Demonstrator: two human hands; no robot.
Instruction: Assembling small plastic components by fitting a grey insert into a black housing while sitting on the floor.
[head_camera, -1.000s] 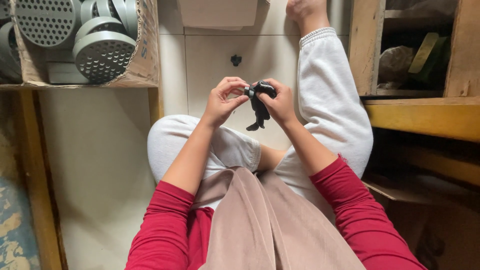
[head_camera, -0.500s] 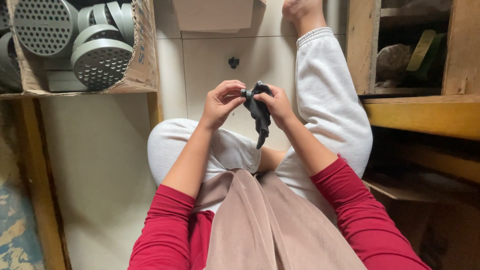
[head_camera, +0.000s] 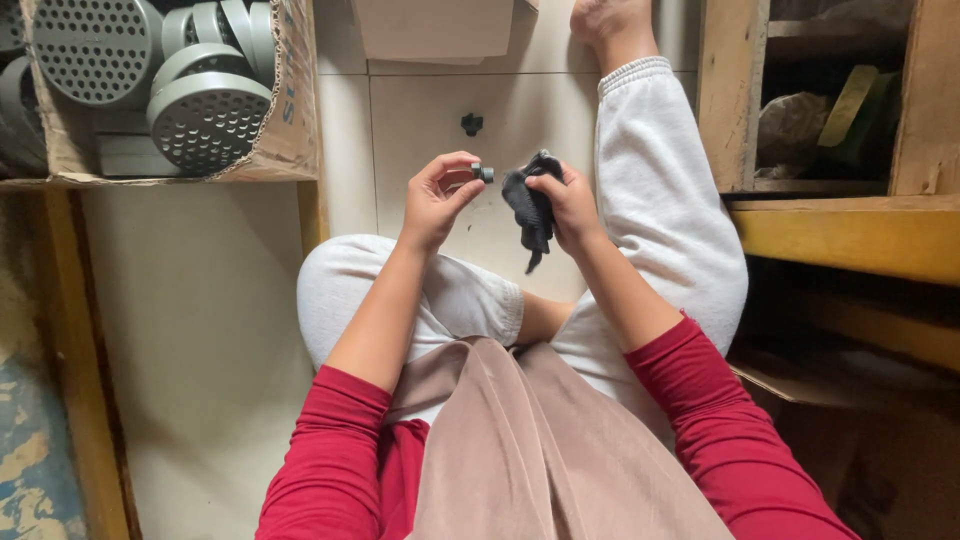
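Observation:
I sit on a pale tiled floor (head_camera: 200, 330) in white trousers and a red top. My left hand (head_camera: 437, 192) pinches a small dark cylindrical part (head_camera: 483, 172) between thumb and fingertips. Just to its right, my right hand (head_camera: 571, 203) grips a crumpled black cloth (head_camera: 530, 208), whose tail hangs down below the hand. Part and cloth are a little apart. Another small black part (head_camera: 471, 124) lies on the floor beyond my hands.
A cardboard box (head_camera: 285, 110) at the upper left holds several grey perforated round discs (head_camera: 205, 120). A wooden shelf unit (head_camera: 850, 225) stands on the right with items inside. A flat cardboard piece (head_camera: 432, 28) lies ahead. My bare foot (head_camera: 612, 22) reaches toward the top.
My hands have come apart: the left drew the small dark part out of the cloth to the left, and the cloth stays in the right hand. The view shifted slightly.

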